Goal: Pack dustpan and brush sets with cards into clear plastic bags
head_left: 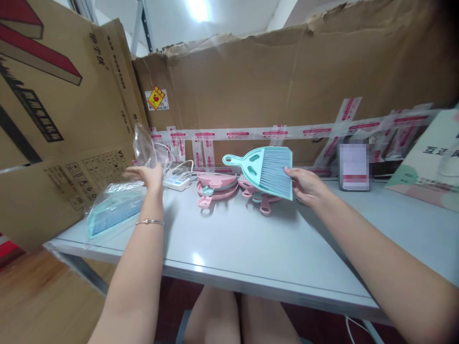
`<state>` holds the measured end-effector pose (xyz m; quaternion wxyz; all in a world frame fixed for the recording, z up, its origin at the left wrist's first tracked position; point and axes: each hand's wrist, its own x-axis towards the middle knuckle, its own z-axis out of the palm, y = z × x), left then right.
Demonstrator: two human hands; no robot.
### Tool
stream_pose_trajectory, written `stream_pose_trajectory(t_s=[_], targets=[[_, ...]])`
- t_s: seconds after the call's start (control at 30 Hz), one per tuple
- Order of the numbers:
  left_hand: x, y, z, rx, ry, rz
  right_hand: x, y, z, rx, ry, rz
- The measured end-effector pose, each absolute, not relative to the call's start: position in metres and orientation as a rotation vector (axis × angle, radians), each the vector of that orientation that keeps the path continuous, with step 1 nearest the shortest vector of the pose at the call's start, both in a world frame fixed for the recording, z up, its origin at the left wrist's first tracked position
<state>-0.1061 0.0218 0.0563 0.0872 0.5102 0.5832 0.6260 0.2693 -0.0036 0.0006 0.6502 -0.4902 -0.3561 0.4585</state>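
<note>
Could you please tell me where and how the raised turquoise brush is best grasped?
Take the brush by its looped handle, probably from the left: this is narrow, points that way and looks free; the bristle end is held.

- A glossy grey table [215, 239] is seen.
- At its left, a plastic-wrapped teal brush [114, 217] is laid.
- Farther back, a white power strip [179, 183] is set near pink-and-teal stacks [217, 179].
- At right, a blurred-screen device [354, 167] is stood upright.
</note>
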Motion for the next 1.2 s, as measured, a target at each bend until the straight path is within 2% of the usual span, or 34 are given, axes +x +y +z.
stream_pose_trajectory(t_s=[0.13, 0.23, 0.3, 0.43, 0.5, 0.67, 0.83, 0.93, 1.1, 1.2], targets=[[-0.051, 0.007, 0.049, 1.713, 1.773, 2.032, 0.257, -0.009, 0.000, -1.091, -0.862, 1.110], [-0.013, -0.005, 0.041, 1.917, 1.334, 1.635, 0.249, -0.013, 0.000, -1.076, -0.935, 1.160], [0.000, -0.011, 0.036, 1.840, 0.950, 1.355, 0.245, -0.015, 0.000, -1.087, -0.991, 1.181], [0.002, -0.018, 0.034, 1.635, 0.557, 1.257, 0.235, -0.023, 0.004, -1.155, -1.061, 1.126], [0.000, -0.018, 0.035, 1.633, 0.509, 1.279, 0.230, -0.031, 0.010, -1.158, -1.081, 0.898], [0.007, -0.023, 0.036, 1.721, 0.366, 1.290, 0.215, -0.051, 0.021, -0.948, -1.686, -0.143], [0.014, -0.032, 0.041, 1.896, 0.355, 1.296, 0.208, -0.052, 0.018, -1.010, -1.892, -0.240], [0.009, -0.029, 0.046, 2.043, 0.414, 1.506, 0.215, -0.053, 0.024, -1.007, -1.787, -0.285], [-0.008, -0.020, 0.055, 1.980, 0.535, 2.136, 0.239, -0.052, 0.040, -0.986, -1.404, -0.566], [-0.011, -0.018, 0.053, 1.964, 0.721, 2.406, 0.246, -0.041, 0.033, -1.064, -1.509, -0.635]])
